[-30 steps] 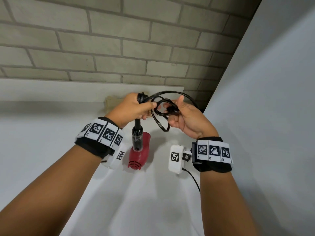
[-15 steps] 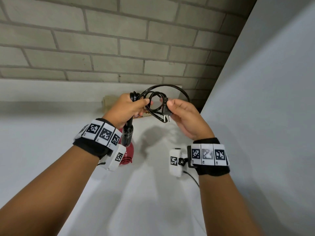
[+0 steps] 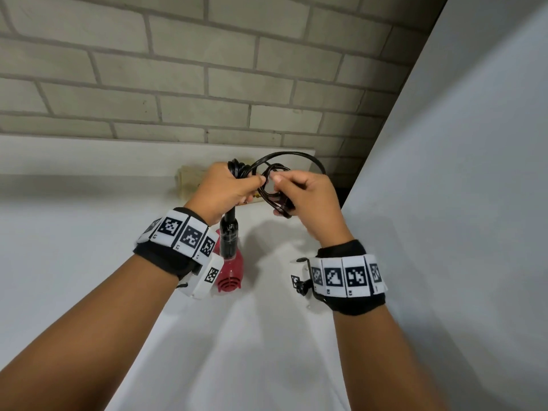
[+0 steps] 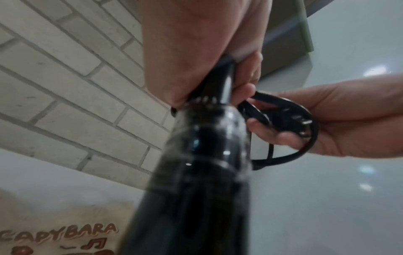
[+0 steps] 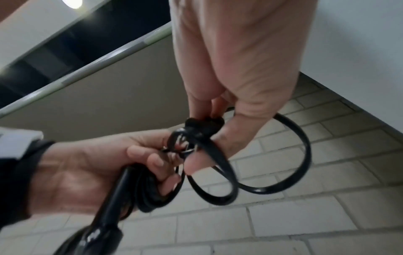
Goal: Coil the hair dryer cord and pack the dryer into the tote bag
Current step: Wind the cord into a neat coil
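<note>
The hair dryer (image 3: 229, 271) has a red body and a black handle (image 4: 196, 172), and it hangs nozzle-down under my left hand (image 3: 228, 188). That hand grips the top of the handle together with several coiled loops of the black cord (image 3: 284, 161). My right hand (image 3: 299, 194) pinches the plug (image 5: 202, 126) close beside the left thumb, its prongs (image 4: 302, 123) pointing out, with one loose loop (image 5: 301, 155) arching past it. The beige tote bag (image 3: 189, 179) lies behind my hands on the white table; its CAPYBARA print (image 4: 59, 233) shows in the left wrist view.
A grey brick wall (image 3: 207, 84) stands behind the white table (image 3: 237, 351). A white panel (image 3: 459, 203) rises along the right side. The bag sits against a low white ledge (image 3: 89, 155) at the table's back.
My right hand has brought the plug in toward my left thumb and the loose loops have drawn tighter. The dryer still hangs below my left hand, swinging slightly.
</note>
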Tool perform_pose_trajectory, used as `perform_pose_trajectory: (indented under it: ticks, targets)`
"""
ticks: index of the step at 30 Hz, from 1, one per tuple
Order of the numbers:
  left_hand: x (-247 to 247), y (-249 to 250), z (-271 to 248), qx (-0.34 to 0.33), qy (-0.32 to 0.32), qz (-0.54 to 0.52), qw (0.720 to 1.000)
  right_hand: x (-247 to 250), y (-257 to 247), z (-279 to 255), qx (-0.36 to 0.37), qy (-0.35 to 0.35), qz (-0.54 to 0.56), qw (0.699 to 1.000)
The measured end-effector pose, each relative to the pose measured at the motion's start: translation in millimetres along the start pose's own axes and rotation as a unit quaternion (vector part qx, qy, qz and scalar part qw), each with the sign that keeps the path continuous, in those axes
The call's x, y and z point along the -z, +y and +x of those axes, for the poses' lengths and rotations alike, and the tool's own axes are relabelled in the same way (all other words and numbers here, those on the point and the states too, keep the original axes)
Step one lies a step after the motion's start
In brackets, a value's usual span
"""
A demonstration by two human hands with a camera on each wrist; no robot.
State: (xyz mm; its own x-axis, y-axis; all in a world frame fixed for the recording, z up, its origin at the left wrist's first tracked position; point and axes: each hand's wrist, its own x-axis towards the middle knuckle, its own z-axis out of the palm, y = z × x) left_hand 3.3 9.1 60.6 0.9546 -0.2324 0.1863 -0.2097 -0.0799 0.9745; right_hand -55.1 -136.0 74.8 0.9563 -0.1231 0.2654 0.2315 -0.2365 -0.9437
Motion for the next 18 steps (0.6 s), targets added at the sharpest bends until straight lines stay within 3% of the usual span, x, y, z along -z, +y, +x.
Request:
perform_pose_trajectory:
  ticks: [3,5,8,15,18]
  targets:
    - [-1,0,0,0.007,0.019,-0.009,1.0,-5,6,-3,0.0,0.013,0.016,1.0]
    - [1,0,-2,0.007,0.022,-0.01,1.0,-8,11,-3,-0.004,0.057,0.02,0.998]
    - [2,-1,-3,-0.001,0.008,-0.006,1.0,-7,18,2,0.01,0.093,-0.036,0.995]
    - [2,3,-7,-0.023,-0.049,0.005,0.998,2,14,3,-0.009,-0.012,-0.044,0.999]
    - [3,8,-5,-0.022,-0.042,0.002,0.999,6,24,-2,-0.057,-0.13,0.101,0.985]
